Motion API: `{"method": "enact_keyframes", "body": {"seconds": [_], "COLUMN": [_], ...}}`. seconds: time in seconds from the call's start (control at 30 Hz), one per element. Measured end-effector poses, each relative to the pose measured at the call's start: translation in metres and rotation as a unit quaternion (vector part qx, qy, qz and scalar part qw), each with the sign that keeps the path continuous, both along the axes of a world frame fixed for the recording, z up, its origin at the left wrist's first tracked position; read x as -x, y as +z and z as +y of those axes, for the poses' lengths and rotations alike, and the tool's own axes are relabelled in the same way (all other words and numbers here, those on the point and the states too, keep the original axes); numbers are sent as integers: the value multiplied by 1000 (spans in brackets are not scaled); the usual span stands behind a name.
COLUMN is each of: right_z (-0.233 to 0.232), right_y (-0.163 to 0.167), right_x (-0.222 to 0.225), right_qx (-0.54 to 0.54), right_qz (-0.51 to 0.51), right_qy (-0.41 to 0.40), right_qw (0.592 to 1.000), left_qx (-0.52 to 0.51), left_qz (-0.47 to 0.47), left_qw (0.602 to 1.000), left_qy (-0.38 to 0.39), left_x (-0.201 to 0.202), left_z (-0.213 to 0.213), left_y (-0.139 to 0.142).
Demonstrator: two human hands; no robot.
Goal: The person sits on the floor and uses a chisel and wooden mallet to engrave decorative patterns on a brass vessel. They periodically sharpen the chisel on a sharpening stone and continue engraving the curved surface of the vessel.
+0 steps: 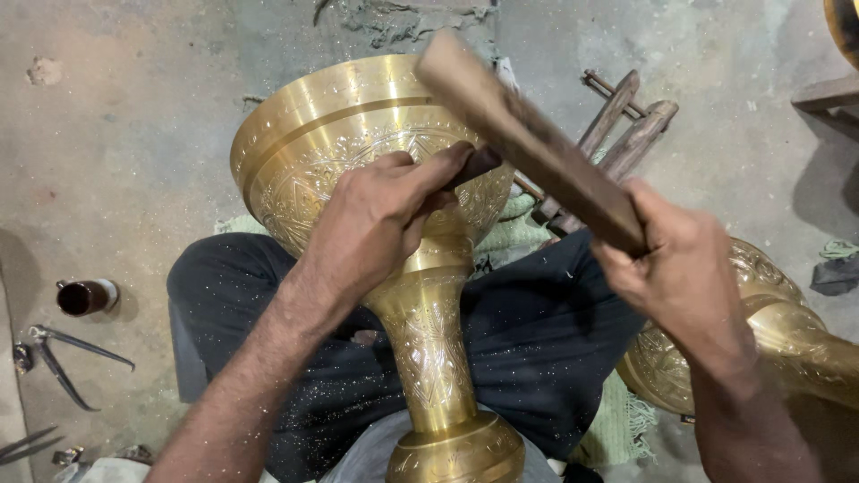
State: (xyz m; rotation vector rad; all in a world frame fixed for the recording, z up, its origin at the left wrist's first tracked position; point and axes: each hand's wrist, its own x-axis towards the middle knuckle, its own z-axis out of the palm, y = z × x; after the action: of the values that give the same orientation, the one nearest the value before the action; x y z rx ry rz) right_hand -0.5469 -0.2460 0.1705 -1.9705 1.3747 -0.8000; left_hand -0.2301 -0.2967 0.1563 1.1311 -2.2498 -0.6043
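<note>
A tall engraved brass vase [420, 331] lies across my lap, its wide flared bowl [304, 125] pointing away from me. My left hand [380, 215] pinches a small dark chisel [479, 163] against the patterned bowl. My right hand [676, 268] grips a wooden mallet stick [528, 134], raised and slanting up to the left above the chisel. Fine brass shavings speckle my dark trousers [528, 349].
A second brass vessel [778, 331] lies at my right knee. Wooden-handled tools [626, 134] rest on the concrete floor behind the bowl. At left are a small dark cup [85, 297] and metal dividers [63, 358]. A green cloth [617, 429] lies under me.
</note>
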Motion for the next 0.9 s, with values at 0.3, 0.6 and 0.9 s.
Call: {"method": "enact_keyframes", "body": {"seconds": [0.3, 0.6, 0.9], "right_z": [-3, -9, -11], "right_y": [17, 26, 46], "right_x": [-16, -17, -16], "right_qx": [82, 54, 45], "right_qz": [164, 43, 269], "right_qy": [-50, -20, -23], "right_qw": [982, 997, 962], "left_qx": [28, 1, -12], "left_qz": [66, 78, 114], "left_qw": [997, 996, 990], "left_qy": [12, 51, 83], "left_x": [1, 4, 3], "left_z": [8, 15, 26], "left_y": [1, -2, -12]}}
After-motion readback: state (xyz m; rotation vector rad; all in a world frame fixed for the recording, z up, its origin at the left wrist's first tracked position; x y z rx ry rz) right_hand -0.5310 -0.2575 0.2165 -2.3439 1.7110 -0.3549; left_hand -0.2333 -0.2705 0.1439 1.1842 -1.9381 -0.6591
